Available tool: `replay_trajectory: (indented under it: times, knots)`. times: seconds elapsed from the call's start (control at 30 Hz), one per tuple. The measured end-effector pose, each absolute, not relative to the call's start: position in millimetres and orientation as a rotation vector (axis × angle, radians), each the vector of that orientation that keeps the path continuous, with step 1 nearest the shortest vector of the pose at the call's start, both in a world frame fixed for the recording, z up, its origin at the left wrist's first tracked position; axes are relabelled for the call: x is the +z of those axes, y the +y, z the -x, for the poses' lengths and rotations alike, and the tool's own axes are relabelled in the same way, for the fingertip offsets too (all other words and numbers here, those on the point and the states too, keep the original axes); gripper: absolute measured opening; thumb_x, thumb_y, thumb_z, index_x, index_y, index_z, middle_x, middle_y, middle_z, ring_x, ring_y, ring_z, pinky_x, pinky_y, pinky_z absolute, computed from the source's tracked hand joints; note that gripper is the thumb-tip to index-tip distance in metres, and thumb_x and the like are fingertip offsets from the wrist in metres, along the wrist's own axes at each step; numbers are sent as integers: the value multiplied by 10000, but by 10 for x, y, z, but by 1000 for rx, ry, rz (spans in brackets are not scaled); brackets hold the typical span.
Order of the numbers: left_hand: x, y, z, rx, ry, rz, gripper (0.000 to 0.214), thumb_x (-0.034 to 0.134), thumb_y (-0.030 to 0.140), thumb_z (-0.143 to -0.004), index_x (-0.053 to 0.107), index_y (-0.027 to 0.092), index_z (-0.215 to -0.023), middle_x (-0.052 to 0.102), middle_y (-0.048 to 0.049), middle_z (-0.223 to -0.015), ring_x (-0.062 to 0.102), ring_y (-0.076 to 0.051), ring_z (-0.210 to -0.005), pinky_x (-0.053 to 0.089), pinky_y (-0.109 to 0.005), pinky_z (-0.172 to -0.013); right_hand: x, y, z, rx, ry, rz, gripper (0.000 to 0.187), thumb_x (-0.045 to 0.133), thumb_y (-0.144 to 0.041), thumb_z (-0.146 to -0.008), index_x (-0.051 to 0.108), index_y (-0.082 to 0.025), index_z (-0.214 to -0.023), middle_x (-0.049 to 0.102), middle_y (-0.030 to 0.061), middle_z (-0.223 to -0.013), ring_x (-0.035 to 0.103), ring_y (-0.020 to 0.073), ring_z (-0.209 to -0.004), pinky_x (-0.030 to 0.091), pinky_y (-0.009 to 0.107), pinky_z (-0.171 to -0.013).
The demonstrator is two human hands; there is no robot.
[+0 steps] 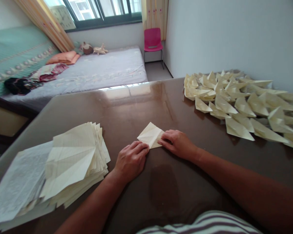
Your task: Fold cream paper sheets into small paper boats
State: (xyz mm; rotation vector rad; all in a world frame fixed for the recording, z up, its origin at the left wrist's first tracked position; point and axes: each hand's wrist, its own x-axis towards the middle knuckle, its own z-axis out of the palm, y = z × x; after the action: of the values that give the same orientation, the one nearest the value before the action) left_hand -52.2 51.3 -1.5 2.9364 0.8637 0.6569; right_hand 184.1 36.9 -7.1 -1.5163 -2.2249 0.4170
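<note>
Paper [150, 134], folded to a cream diamond, lay flat on the brown table [127, 107] just ahead of me. I had my left hand [131, 160] pressing its near left edge, fingers together and flat, and my right hand [177, 143] pinning its right corner, fingers curled close. A stack of sheets [73, 162] sat well left; a heap of folded pieces [241, 104] spread far right.

Cream folded paper [150, 135], glossy dark brown table [127, 107], pale cream stack of sheets [70, 159], cream heap of folded shapes [241, 104], pink chair [152, 39], lilac bed [107, 66], teal patterned headboard [17, 52], orange pillow [63, 58], striped shirt [205, 225].
</note>
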Motion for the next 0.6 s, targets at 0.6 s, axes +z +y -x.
replay_trajectory:
  times: [0.6]
  knots:
    - [-6, 478, 494, 641, 939, -2944, 234, 456, 167, -910, 652, 193, -1035, 695, -43, -984, 602, -188, -946, 509, -311, -785, -19, 378, -1749, 382, -2141, 1731, 228, 551, -389, -885, 588, -209, -749, 637, -2, -736, 546, 128, -648, 310, 253, -592]
